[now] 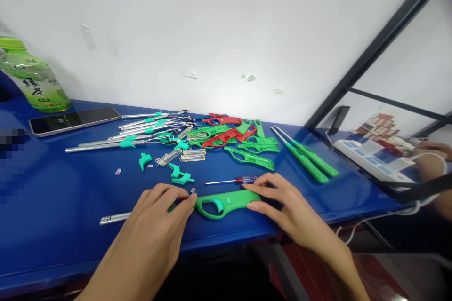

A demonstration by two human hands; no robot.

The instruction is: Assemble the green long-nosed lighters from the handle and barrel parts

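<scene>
A green lighter handle (pixel 226 203) with a metal tube (pixel 115 218) sticking out to the left lies near the front edge of the blue table (pixel 52 207). My left hand (pixel 158 218) rests on its left part, fingers curled down over the tube joint. My right hand (pixel 278 202) pinches the handle's right end between thumb and fingers. A small screwdriver (pixel 231 181) with a red and blue grip lies just behind the handle.
Behind lie a pile of green and red handle shells (pixel 233 138), several metal tubes with teal collars (pixel 134 134), two assembled green lighters (pixel 305 157), and small loose parts (pixel 180 176). A phone (pixel 74 120) and a green bottle (pixel 31 77) sit far left. Another person's hand (pixel 432 160) shows at right.
</scene>
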